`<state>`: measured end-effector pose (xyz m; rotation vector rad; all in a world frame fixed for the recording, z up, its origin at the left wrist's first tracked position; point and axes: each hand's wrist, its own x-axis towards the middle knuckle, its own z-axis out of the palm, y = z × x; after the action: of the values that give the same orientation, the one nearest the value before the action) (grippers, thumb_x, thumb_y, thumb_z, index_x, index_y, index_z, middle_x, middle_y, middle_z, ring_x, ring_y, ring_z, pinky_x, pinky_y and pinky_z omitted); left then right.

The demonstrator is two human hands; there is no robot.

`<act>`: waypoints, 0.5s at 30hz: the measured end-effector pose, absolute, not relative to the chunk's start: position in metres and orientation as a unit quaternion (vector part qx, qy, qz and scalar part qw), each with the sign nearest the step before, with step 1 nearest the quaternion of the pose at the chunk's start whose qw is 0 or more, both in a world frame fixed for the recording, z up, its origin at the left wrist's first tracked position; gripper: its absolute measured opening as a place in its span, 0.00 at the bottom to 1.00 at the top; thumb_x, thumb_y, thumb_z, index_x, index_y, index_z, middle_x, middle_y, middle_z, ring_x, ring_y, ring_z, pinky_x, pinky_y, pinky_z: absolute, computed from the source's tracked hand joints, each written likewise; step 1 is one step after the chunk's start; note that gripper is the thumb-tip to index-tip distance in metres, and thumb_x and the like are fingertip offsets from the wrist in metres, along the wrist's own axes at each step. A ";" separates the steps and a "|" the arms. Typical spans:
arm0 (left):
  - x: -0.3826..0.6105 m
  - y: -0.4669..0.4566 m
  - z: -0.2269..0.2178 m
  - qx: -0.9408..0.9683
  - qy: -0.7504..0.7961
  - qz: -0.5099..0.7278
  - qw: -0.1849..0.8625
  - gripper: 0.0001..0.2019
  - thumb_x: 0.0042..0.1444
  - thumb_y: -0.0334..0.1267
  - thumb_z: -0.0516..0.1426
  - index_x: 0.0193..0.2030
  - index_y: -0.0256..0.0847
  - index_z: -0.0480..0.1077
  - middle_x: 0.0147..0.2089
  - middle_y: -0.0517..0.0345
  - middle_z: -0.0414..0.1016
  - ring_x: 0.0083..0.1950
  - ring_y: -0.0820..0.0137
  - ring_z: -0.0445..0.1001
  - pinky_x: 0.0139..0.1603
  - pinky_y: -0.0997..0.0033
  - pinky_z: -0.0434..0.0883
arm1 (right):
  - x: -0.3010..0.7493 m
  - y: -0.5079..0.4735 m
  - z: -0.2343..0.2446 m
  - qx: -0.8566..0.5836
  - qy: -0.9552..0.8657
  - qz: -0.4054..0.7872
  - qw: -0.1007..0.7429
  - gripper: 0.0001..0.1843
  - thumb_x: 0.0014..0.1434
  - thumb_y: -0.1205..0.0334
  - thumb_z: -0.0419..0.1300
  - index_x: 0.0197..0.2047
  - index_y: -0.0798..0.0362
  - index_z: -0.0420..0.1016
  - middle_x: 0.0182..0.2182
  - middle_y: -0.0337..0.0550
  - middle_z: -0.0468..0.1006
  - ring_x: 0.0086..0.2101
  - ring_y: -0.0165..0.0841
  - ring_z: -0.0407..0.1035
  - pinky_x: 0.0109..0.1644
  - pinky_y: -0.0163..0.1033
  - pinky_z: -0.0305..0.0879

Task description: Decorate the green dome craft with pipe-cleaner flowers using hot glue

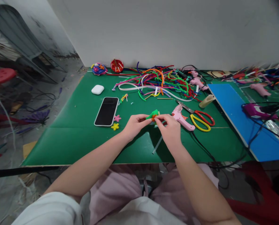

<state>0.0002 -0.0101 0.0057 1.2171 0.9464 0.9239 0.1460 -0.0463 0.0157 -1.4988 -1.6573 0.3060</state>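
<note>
My left hand [136, 125] and my right hand [169, 128] meet over the middle of the green table [78, 137]. Both pinch a small green and orange pipe-cleaner piece [153, 115] between their fingertips. A pale stick [157, 144] runs down from the piece toward the table's front edge, under my right hand. A pink glue gun [183, 117] lies just right of my right hand, its black cord trailing off the front.
A black phone [106, 111] lies left of my hands, with a white earbud case [97, 89] behind it and small pink and yellow flowers [116, 122] beside it. Red and yellow scissors [200, 118], a pile of pipe cleaners [158, 81] and a blue board [242, 122] fill the right and back.
</note>
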 end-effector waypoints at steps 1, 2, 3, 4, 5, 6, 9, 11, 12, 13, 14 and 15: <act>0.000 -0.010 0.005 0.530 0.413 0.401 0.623 0.13 0.43 0.44 0.62 0.35 0.40 0.76 0.37 0.56 0.77 0.38 0.69 0.72 0.45 0.67 0.66 | 0.146 -0.046 0.016 -0.600 -0.666 0.120 0.427 0.07 0.56 0.62 0.55 0.32 0.53 0.73 0.30 0.41 0.76 0.33 0.33 0.68 0.38 0.38 0.64; 0.000 -0.010 0.005 0.530 0.412 0.400 0.624 0.14 0.43 0.44 0.62 0.35 0.39 0.76 0.37 0.56 0.77 0.38 0.69 0.72 0.45 0.67 0.66 | 0.146 -0.046 0.015 -0.599 -0.668 0.119 0.426 0.07 0.56 0.62 0.55 0.32 0.53 0.73 0.30 0.41 0.76 0.33 0.33 0.68 0.38 0.38 0.64; 0.000 -0.010 0.005 0.530 0.411 0.399 0.625 0.14 0.43 0.44 0.62 0.35 0.39 0.75 0.37 0.55 0.77 0.38 0.69 0.72 0.45 0.67 0.66 | 0.146 -0.046 0.015 -0.598 -0.670 0.116 0.425 0.07 0.56 0.62 0.55 0.32 0.53 0.73 0.30 0.41 0.76 0.33 0.33 0.68 0.38 0.38 0.64; 0.001 -0.010 0.005 0.530 0.409 0.399 0.626 0.14 0.43 0.44 0.62 0.36 0.38 0.75 0.37 0.55 0.77 0.39 0.69 0.72 0.45 0.66 0.66 | 0.146 -0.046 0.015 -0.598 -0.671 0.113 0.425 0.07 0.56 0.62 0.55 0.32 0.53 0.73 0.30 0.41 0.76 0.33 0.33 0.68 0.37 0.38 0.64; 0.001 -0.010 0.005 0.528 0.406 0.400 0.629 0.14 0.43 0.43 0.62 0.36 0.37 0.75 0.37 0.55 0.77 0.39 0.69 0.72 0.45 0.66 0.66 | 0.146 -0.046 0.015 -0.597 -0.671 0.111 0.425 0.07 0.56 0.62 0.55 0.32 0.53 0.73 0.30 0.41 0.76 0.33 0.33 0.68 0.37 0.38 0.64; 0.001 -0.010 0.006 0.524 0.402 0.402 0.634 0.15 0.43 0.43 0.62 0.36 0.37 0.75 0.38 0.55 0.77 0.39 0.69 0.72 0.45 0.67 0.66 | 0.146 -0.045 0.014 -0.597 -0.671 0.109 0.426 0.07 0.56 0.62 0.55 0.32 0.53 0.73 0.30 0.41 0.76 0.33 0.33 0.68 0.38 0.39 0.64; 0.002 -0.009 0.006 0.481 0.397 0.415 0.662 0.13 0.43 0.40 0.62 0.37 0.38 0.74 0.35 0.59 0.76 0.36 0.73 0.71 0.43 0.71 0.65 | 0.147 -0.045 0.015 -0.595 -0.670 0.107 0.432 0.06 0.56 0.62 0.55 0.32 0.53 0.73 0.30 0.42 0.76 0.33 0.33 0.68 0.38 0.39 0.64; 0.003 -0.009 0.006 0.445 0.397 0.417 0.686 0.10 0.45 0.39 0.61 0.35 0.38 0.73 0.32 0.61 0.74 0.33 0.76 0.70 0.40 0.74 0.65 | 0.146 -0.045 0.015 -0.589 -0.674 0.104 0.433 0.06 0.56 0.63 0.55 0.32 0.53 0.73 0.30 0.42 0.76 0.33 0.33 0.68 0.39 0.39 0.64; 0.003 -0.008 0.007 0.432 0.396 0.415 0.696 0.09 0.46 0.40 0.60 0.34 0.38 0.73 0.30 0.61 0.73 0.32 0.76 0.69 0.38 0.75 0.65 | 0.146 -0.046 0.016 -0.585 -0.679 0.100 0.432 0.06 0.56 0.63 0.56 0.32 0.53 0.73 0.30 0.42 0.76 0.33 0.34 0.68 0.40 0.39 0.64; 0.003 -0.008 0.007 0.423 0.395 0.413 0.704 0.09 0.47 0.40 0.59 0.33 0.37 0.72 0.29 0.61 0.72 0.30 0.77 0.69 0.36 0.76 0.64 | 0.145 -0.046 0.016 -0.581 -0.684 0.096 0.430 0.06 0.56 0.64 0.56 0.32 0.53 0.73 0.31 0.42 0.76 0.34 0.34 0.68 0.40 0.39 0.64; 0.003 -0.007 0.007 0.417 0.392 0.411 0.709 0.09 0.47 0.40 0.59 0.33 0.37 0.71 0.28 0.62 0.71 0.29 0.77 0.69 0.34 0.76 0.64 | 0.145 -0.046 0.017 -0.577 -0.690 0.091 0.428 0.05 0.56 0.64 0.56 0.32 0.53 0.73 0.31 0.42 0.76 0.34 0.34 0.68 0.40 0.40 0.64; 0.003 -0.007 0.007 0.414 0.388 0.412 0.713 0.09 0.47 0.40 0.60 0.33 0.37 0.71 0.28 0.62 0.71 0.29 0.78 0.68 0.33 0.77 0.64 | 0.144 -0.046 0.018 -0.574 -0.693 0.086 0.427 0.05 0.56 0.64 0.56 0.32 0.53 0.73 0.31 0.42 0.76 0.34 0.34 0.68 0.40 0.40 0.64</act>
<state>0.0033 -0.0070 0.0072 0.9164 0.8597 0.9123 0.1442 -0.0464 0.0175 -1.4330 -1.7321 0.2151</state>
